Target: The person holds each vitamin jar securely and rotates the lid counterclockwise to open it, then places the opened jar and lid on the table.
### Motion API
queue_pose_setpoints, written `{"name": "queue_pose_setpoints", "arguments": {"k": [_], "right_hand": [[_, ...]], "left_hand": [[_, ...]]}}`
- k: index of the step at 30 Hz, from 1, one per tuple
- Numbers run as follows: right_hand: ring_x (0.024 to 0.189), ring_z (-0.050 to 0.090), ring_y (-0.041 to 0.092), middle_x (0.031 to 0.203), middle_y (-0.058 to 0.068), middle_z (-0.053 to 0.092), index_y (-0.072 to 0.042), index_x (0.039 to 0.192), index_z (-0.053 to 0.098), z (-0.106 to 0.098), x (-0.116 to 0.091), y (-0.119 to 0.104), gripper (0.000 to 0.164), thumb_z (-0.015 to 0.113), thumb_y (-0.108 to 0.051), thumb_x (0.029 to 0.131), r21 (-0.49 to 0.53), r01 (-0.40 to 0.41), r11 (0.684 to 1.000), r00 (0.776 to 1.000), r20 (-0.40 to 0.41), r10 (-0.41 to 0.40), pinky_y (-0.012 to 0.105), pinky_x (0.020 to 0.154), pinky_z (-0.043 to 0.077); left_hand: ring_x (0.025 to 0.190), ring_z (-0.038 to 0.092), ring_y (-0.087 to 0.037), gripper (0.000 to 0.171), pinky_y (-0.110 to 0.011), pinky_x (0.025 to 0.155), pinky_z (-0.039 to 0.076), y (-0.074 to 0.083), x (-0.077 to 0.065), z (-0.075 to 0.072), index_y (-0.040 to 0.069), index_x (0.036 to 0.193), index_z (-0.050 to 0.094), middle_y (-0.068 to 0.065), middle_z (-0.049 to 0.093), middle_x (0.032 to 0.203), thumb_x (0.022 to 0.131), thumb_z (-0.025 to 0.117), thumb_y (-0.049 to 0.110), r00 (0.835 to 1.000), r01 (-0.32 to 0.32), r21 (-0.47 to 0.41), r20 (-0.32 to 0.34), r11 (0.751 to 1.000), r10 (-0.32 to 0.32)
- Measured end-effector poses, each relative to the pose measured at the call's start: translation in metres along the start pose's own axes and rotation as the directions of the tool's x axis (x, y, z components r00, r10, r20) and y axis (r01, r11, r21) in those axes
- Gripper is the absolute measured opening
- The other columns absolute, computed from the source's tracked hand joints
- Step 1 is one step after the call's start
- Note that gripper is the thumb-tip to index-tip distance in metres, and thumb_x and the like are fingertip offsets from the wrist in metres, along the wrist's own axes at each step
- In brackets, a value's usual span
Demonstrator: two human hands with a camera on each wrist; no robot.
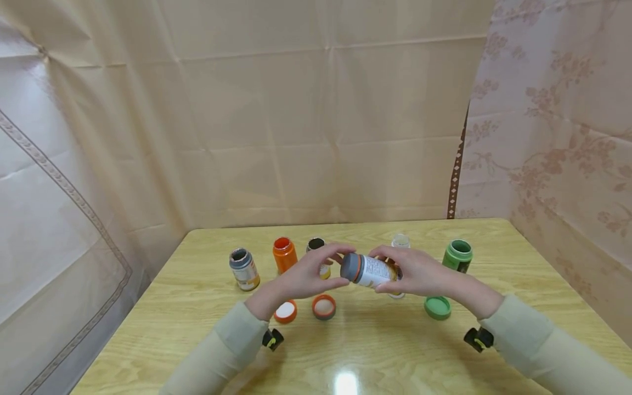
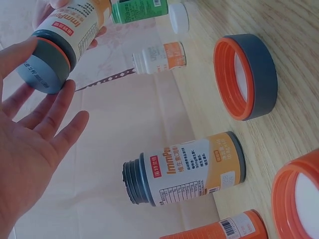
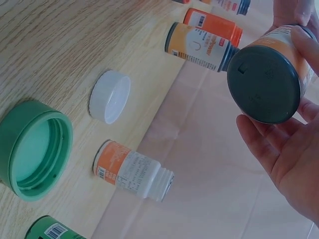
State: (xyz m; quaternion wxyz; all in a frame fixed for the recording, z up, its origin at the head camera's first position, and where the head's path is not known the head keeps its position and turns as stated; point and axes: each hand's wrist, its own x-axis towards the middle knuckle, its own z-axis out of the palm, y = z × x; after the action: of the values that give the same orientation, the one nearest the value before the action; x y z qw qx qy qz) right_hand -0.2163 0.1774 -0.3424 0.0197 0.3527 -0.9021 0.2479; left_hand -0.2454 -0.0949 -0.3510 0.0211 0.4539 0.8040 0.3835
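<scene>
A pill bottle point(image 1: 377, 272) with a white and orange label is held tilted in the air, its grey cap point(image 1: 349, 267) toward the left. My right hand point(image 1: 424, 272) grips the body near the dark base point(image 3: 264, 84). Around the cap curve the thumb and fingers of my left hand point(image 1: 308, 272); the left wrist view shows thumb and fingertips at its edge. Behind the left hand stands an uncapped grey-necked bottle point(image 2: 187, 172), partly hidden in the head view. A small white bottle point(image 3: 134, 169), also uncapped, stands behind the right hand.
More uncapped bottles stand on the wooden table point(image 1: 385, 356): a grey-necked one point(image 1: 245, 270), an orange one point(image 1: 285, 257) and a green one point(image 1: 458, 255). Loose lids lie nearer: orange point(image 1: 285, 311), grey with orange lining point(image 1: 323, 308), green point(image 1: 438, 308) and white point(image 3: 110, 97).
</scene>
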Motion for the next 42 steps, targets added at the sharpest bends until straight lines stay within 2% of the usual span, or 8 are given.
{"name": "queue_pose_setpoints", "arguments": {"k": [14,19,23,27,30,34,38,42], "right_hand": [[0.077,0.054,0.007,0.094,-0.008,0.060,-0.017,0.125,0.055,0.0010,-0.0001,-0.0011,0.054,0.077,-0.042,0.082,0.002,0.021,1.000,1.000,-0.002,-0.021,0.026,0.062,0.047],[0.077,0.054,0.007,0.095,-0.008,0.060,-0.018,0.125,0.055,0.0005,-0.0004,-0.0031,0.055,0.078,-0.042,0.081,0.001,0.012,1.000,1.000,0.002,-0.012,0.026,0.063,0.047],[0.078,0.054,0.008,0.095,-0.008,0.060,-0.018,0.126,0.055,0.0000,-0.0010,-0.0035,0.055,0.077,-0.042,0.082,-0.006,0.007,1.000,1.000,0.004,-0.007,0.026,0.063,0.047],[0.077,0.053,0.008,0.094,-0.008,0.059,-0.018,0.126,0.055,-0.0011,-0.0019,-0.0039,0.055,0.078,-0.040,0.082,-0.011,0.002,1.000,1.000,-0.001,-0.002,0.026,0.063,0.047],[0.077,0.053,0.008,0.094,-0.008,0.059,-0.017,0.126,0.055,-0.0017,-0.0013,-0.0039,0.055,0.078,-0.039,0.082,-0.015,0.006,1.000,1.000,-0.003,-0.006,0.026,0.063,0.046],[0.078,0.053,0.008,0.095,-0.008,0.059,-0.018,0.127,0.054,-0.0013,-0.0009,-0.0029,0.055,0.077,-0.041,0.082,-0.012,-0.001,1.000,1.000,0.003,0.001,0.027,0.063,0.047],[0.079,0.054,0.009,0.096,-0.008,0.059,-0.019,0.128,0.053,-0.0013,-0.0002,-0.0027,0.056,0.077,-0.040,0.082,-0.005,-0.018,1.000,1.000,0.017,0.018,0.027,0.065,0.047],[0.080,0.054,0.009,0.095,-0.008,0.059,-0.018,0.128,0.054,-0.0012,0.0005,-0.0031,0.056,0.078,-0.039,0.082,0.000,-0.016,1.000,1.000,0.018,0.016,0.028,0.065,0.047]], "left_hand": [[0.091,0.061,-0.008,0.046,-0.029,0.086,0.049,0.0044,-0.0005,0.0035,0.012,0.130,0.053,0.007,0.063,0.100,0.092,0.069,0.032,0.991,0.133,-0.009,-0.008,0.991,-0.133],[0.092,0.061,-0.009,0.048,-0.033,0.087,0.048,0.0049,-0.0013,0.0036,0.013,0.130,0.054,0.008,0.064,0.101,0.091,0.070,0.036,0.988,0.154,0.005,-0.024,0.988,-0.154],[0.103,0.059,-0.016,0.058,-0.044,0.094,0.045,0.0053,-0.0025,0.0011,0.015,0.137,0.050,0.007,0.061,0.118,0.088,0.072,0.037,0.989,0.146,0.013,-0.027,0.989,-0.145],[0.109,0.057,-0.021,0.063,-0.051,0.096,0.043,0.0048,-0.0036,-0.0018,0.017,0.140,0.047,0.005,0.058,0.128,0.086,0.076,0.028,0.996,0.087,-0.008,-0.025,0.996,-0.087],[0.107,0.058,-0.017,0.061,-0.046,0.094,0.045,0.0042,-0.0039,-0.0036,0.017,0.138,0.049,0.006,0.058,0.128,0.085,0.078,0.021,0.999,0.038,-0.013,-0.020,0.999,-0.038],[0.104,0.057,-0.010,0.057,-0.036,0.093,0.047,0.0033,-0.0029,-0.0036,0.015,0.136,0.051,0.007,0.057,0.128,0.085,0.077,0.017,1.000,0.012,-0.016,-0.010,1.000,-0.013],[0.100,0.058,-0.010,0.055,-0.032,0.091,0.048,0.0037,-0.0016,-0.0027,0.009,0.135,0.052,0.005,0.059,0.123,0.086,0.076,0.018,1.000,0.026,-0.020,-0.011,0.999,-0.026],[0.095,0.059,-0.009,0.051,-0.029,0.089,0.048,0.0056,-0.0006,-0.0011,0.009,0.133,0.053,0.004,0.061,0.115,0.089,0.074,0.023,0.997,0.070,-0.023,-0.015,0.997,-0.070]]}}
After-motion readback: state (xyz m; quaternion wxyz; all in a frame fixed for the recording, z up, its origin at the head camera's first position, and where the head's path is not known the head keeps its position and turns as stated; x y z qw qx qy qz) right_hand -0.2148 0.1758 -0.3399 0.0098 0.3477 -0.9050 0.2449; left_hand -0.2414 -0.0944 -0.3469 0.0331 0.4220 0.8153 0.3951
